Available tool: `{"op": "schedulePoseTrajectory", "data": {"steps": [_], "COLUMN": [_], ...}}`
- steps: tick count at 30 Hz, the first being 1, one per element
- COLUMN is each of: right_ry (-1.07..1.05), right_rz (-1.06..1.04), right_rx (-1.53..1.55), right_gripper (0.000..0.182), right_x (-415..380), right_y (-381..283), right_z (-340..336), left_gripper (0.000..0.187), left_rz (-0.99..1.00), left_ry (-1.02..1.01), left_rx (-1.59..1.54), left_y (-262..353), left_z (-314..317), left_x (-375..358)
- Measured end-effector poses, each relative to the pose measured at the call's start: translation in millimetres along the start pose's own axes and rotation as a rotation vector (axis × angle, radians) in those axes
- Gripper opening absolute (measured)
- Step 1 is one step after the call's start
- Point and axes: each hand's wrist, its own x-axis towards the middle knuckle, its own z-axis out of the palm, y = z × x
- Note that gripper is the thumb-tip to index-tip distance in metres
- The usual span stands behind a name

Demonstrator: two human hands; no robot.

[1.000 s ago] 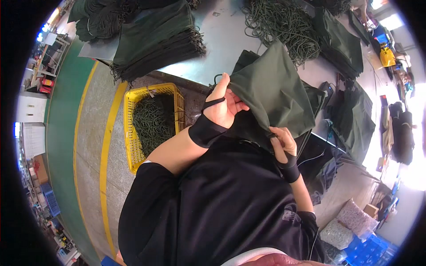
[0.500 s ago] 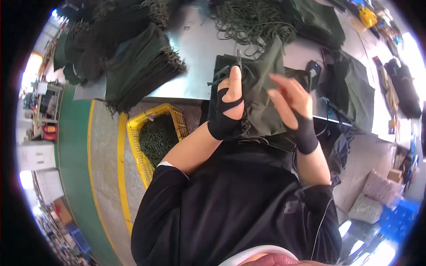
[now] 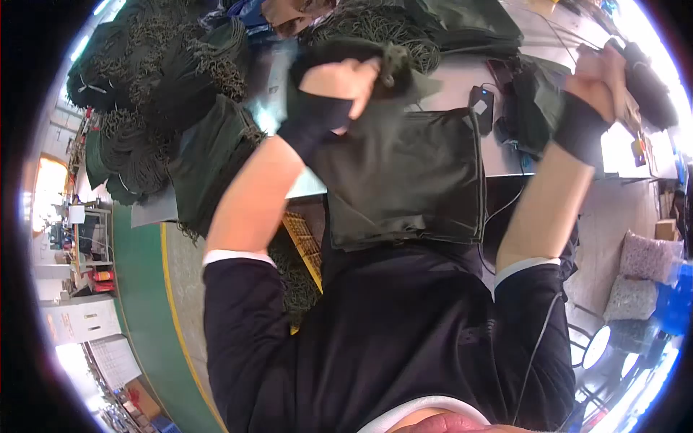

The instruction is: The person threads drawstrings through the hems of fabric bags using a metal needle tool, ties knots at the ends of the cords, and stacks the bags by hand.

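My left hand (image 3: 339, 85), in a black wrist wrap, is curled at a dark green cloth piece (image 3: 393, 76) that is smeared by motion above the table. Below it lies a flat stack of dark green cloth pieces (image 3: 426, 173), right in front of my body and overlapping the table's front edge. My right hand (image 3: 599, 79), also wrapped in black, reaches far out to the right and is blurred. It overlaps a brownish cloth (image 3: 628, 108) and is close to a dark bundle (image 3: 648, 86); its grip is hidden by the blur.
Piles of dark green cloth with corded ends (image 3: 166, 86) cover the table's left side. A heap of green cords (image 3: 375, 32) lies at the back. A black device (image 3: 481, 108) with a cable sits right of the stack. A yellow basket (image 3: 303, 245) stands below on the floor.
My left hand has moved up and left with a cloth piece. My right hand has swung far out to the right, and the stack before me now shows flat.
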Motion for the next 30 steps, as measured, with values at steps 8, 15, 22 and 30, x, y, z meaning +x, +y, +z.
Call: {"op": "schedulePoseTrajectory", "data": {"steps": [8,15,22,30], "right_ry": [0.185,-0.32,-0.366,-0.486], "right_rz": [-0.072,0.689,0.837,0.635], "right_rx": [0.217,-0.797,-0.866,-0.877], "right_gripper": [0.026,0.044,0.023,0.012], "right_x": [-32,-199,-286,-292], "right_y": [-100,15,41,31], "right_z": [53,107,96,120], "left_gripper": [0.053,0.049,0.036,0.034], "left_rz": [0.194,-0.415,-0.549,-1.337], "left_ry": [0.169,-0.498,-0.251,0.047], "left_rx": [0.028,-0.674,-0.848,-1.515], "left_y": [18,109,161,177], "left_z": [-40,62,71,59], "left_x": [-11,-156,-141,-151]}}
